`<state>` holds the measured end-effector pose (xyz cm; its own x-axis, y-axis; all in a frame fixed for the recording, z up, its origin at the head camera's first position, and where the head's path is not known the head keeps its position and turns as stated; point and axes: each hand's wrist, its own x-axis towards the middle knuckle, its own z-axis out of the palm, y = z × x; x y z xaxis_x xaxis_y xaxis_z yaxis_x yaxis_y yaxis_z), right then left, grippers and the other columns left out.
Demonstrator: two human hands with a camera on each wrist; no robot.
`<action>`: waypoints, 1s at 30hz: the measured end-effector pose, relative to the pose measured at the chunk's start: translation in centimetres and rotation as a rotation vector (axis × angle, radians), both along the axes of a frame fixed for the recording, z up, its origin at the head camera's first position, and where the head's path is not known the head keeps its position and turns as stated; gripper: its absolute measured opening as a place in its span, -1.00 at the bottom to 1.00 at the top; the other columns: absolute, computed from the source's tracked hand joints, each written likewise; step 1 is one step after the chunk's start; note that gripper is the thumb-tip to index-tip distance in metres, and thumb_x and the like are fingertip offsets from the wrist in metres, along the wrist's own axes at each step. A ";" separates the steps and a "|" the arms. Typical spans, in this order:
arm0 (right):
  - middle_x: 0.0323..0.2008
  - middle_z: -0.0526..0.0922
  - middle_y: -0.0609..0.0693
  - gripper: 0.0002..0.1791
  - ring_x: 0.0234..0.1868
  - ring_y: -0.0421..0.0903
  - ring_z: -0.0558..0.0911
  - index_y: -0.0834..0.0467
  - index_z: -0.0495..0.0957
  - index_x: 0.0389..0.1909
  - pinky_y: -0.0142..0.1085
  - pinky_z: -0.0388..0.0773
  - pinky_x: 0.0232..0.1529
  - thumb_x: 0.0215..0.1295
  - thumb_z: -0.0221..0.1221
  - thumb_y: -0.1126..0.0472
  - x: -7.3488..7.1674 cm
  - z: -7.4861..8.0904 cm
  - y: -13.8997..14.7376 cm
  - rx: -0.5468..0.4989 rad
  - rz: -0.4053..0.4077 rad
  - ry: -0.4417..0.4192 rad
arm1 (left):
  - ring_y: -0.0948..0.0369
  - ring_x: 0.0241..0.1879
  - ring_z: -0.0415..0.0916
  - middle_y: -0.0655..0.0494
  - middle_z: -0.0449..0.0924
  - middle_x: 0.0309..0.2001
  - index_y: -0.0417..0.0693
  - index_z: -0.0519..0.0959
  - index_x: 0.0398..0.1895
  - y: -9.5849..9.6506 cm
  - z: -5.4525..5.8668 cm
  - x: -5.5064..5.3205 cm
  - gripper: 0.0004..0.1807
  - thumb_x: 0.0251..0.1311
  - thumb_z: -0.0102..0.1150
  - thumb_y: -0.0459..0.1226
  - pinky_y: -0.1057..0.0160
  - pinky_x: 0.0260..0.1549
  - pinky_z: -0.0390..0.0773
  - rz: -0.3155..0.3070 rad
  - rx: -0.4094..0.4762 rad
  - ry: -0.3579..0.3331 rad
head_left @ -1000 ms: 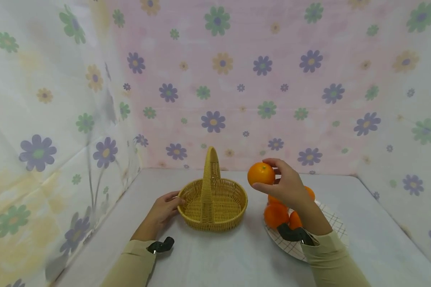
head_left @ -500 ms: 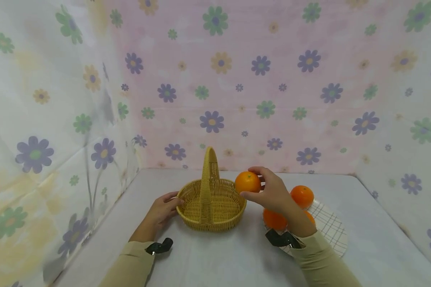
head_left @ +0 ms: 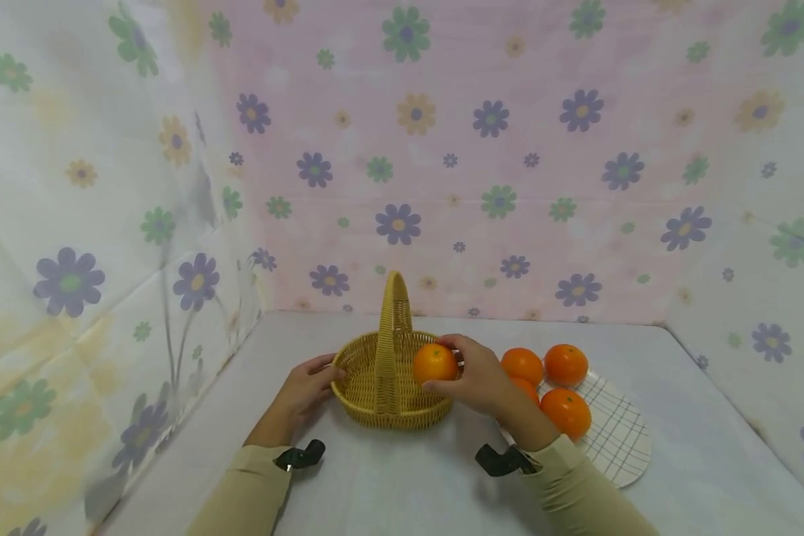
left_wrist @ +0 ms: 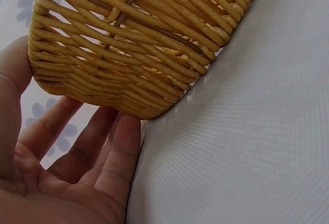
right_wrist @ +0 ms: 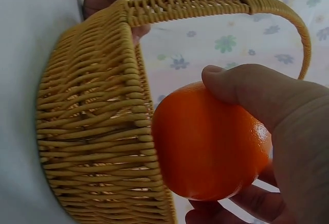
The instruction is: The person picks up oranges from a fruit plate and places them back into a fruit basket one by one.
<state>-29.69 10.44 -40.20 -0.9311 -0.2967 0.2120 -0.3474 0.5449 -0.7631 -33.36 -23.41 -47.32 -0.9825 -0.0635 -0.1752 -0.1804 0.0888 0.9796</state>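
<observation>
- While the right hand (head_left: 480,377) pinches an orange (head_left: 434,365), thumb on one side and fingers round the other, its grip spans just the width of the fruit.
- Directly below the grip runs the near rim of a yellow wicker basket (head_left: 402,421), the held orange above its opening; whether fruit and rim touch cannot be told.
- Left of the grip, past the arched handle (head_left: 385,353), the left hand (head_left: 306,391) holds the basket's opposite side, thumb at the rim, fingers against the outer wall.
- Right of the grip, four more oranges (head_left: 566,413) cluster on a grid-lined white plate (head_left: 619,435), one partly hidden.
- Beyond the grip hangs a flower-print cloth (head_left: 442,134).
</observation>
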 end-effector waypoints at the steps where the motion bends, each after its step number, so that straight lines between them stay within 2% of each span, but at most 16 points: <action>1: 0.12 0.63 -0.16 -0.19 0.04 -0.06 0.63 -0.05 0.49 0.30 -0.17 0.72 -0.01 0.00 0.60 -0.07 0.0 -0.2 -0.1 0.005 -0.001 -0.004 | 0.21 -0.01 0.65 -0.10 0.59 0.27 -0.06 0.52 0.38 0.0 0.0 0.0 -0.39 0.22 0.31 -0.25 0.26 -0.03 0.72 -0.003 0.003 0.003; 7: 0.12 0.63 -0.17 -0.17 0.03 -0.09 0.62 -0.12 0.48 0.30 -0.08 0.71 0.11 -0.02 0.58 -0.17 -0.3 -1.4 -0.6 0.026 0.021 -0.032 | 0.25 -0.04 0.66 -0.11 0.58 0.29 -0.09 0.49 0.40 0.0 -0.2 0.0 -0.37 0.22 0.31 -0.26 0.27 -0.04 0.72 -0.004 0.012 0.010; 16: 0.12 0.64 -0.14 -0.19 0.09 -0.07 0.63 -0.09 0.48 0.27 -0.07 0.70 0.12 -0.01 0.58 -0.16 0.3 -1.8 -1.5 -0.011 0.073 -0.030 | 0.22 -0.01 0.66 -0.11 0.58 0.30 -0.06 0.50 0.40 -0.1 -0.2 -0.2 -0.38 0.22 0.30 -0.24 0.26 -0.04 0.72 0.001 -0.012 0.004; 24: 0.11 0.62 -0.22 -0.16 0.09 -0.15 0.63 -0.10 0.46 0.24 -0.16 0.71 0.09 -0.04 0.56 -0.27 0.2 -2.5 -1.8 0.054 0.073 0.000 | 0.22 -0.01 0.66 -0.11 0.57 0.29 -0.06 0.50 0.40 0.0 -0.2 -0.2 -0.38 0.22 0.31 -0.25 0.27 -0.03 0.72 -0.002 -0.003 0.003; 30: 0.08 0.63 -0.19 -0.16 0.07 -0.13 0.64 -0.09 0.45 0.21 -0.15 0.72 0.06 -0.06 0.54 -0.33 0.3 -2.7 -2.0 0.095 0.068 0.016 | 0.21 0.01 0.65 -0.12 0.56 0.30 -0.06 0.48 0.41 -0.1 -0.2 -0.2 -0.37 0.23 0.30 -0.23 0.26 -0.01 0.72 -0.011 -0.013 0.006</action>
